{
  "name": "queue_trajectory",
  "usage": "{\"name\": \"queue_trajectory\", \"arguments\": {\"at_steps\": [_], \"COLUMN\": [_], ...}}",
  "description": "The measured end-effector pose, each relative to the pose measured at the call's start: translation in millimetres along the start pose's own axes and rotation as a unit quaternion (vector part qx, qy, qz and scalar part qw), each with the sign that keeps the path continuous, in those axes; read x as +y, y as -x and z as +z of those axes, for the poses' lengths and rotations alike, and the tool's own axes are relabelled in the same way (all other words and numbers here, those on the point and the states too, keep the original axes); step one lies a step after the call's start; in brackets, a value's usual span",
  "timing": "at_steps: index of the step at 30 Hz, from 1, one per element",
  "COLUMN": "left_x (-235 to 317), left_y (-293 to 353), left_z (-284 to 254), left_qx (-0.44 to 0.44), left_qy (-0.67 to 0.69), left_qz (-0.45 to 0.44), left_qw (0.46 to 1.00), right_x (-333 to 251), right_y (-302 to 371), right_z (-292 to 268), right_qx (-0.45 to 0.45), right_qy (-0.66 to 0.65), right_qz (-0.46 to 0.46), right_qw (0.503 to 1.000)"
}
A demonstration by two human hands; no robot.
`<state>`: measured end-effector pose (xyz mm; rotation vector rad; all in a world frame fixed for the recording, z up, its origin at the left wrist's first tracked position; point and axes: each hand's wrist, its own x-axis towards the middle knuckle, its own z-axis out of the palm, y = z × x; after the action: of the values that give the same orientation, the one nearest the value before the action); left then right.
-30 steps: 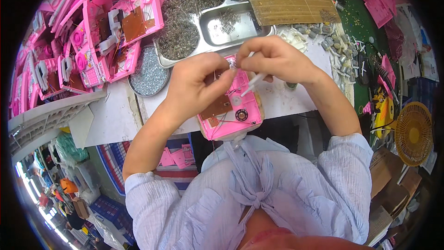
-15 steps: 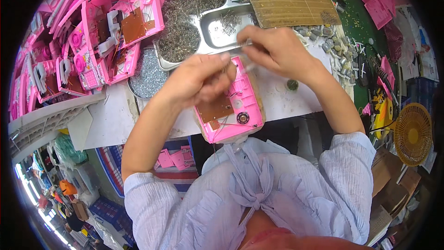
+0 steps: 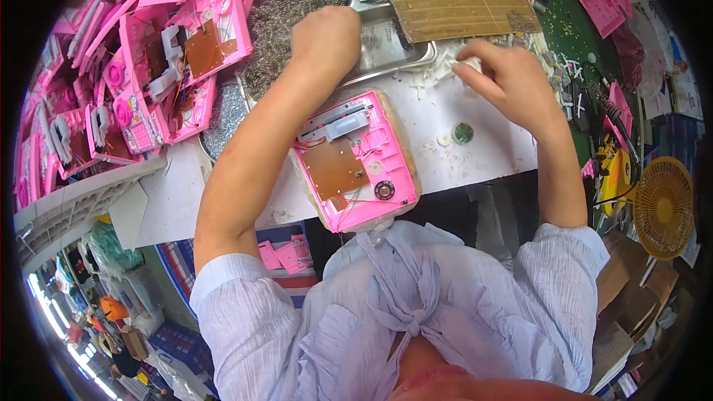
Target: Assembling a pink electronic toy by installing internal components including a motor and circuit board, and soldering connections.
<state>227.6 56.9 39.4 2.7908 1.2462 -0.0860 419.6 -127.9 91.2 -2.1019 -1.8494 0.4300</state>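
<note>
A pink plastic housing (image 3: 397,156) lies open-side up on the table right in front of me, on a pale pad. It holds a brown circuit board (image 3: 333,171), a grey plastic part (image 3: 343,125), thin wires and a small black round part (image 3: 384,190). My left hand (image 3: 327,41) is over the metal tray (image 3: 362,74), among a heap of small springs (image 3: 278,37); its fingertips are hidden. My right hand (image 3: 512,82) hovers by a pile of small white plastic parts (image 3: 434,69), thumb and forefinger apart, with nothing visible between them.
Pink housings (image 3: 174,52) are stacked at the left. A round pan of small metal screws (image 3: 223,122) stands beside the tray. Cardboard (image 3: 460,0) with springs on it lies at the back. A small green round container (image 3: 462,134) sits on the table; a yellow fan (image 3: 663,208) is at right.
My hands have parted from above the pink housing. The left went up to the springs, the right moved right to the white parts. The grey part in the housing is now uncovered.
</note>
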Motion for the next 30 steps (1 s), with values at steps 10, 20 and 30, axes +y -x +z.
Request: {"name": "queue_trajectory", "arguments": {"at_steps": [10,20,30], "left_x": [-32,-32,-43], "left_y": [38,44,34], "left_z": [-15,-18,-12], "left_qx": [0.14,-0.056,-0.184], "left_qy": [0.345,0.638,0.797], "left_qz": [0.098,0.034,-0.038], "left_qw": [0.923,0.767,0.574], "right_x": [43,-19,-31], "right_y": [28,-88,-103], "right_z": [34,55,64], "right_qx": [0.198,-0.065,-0.089], "right_qy": [0.073,-0.415,-0.524], "right_qz": [-0.097,-0.096,-0.049], "right_qw": [0.973,0.902,0.846]}}
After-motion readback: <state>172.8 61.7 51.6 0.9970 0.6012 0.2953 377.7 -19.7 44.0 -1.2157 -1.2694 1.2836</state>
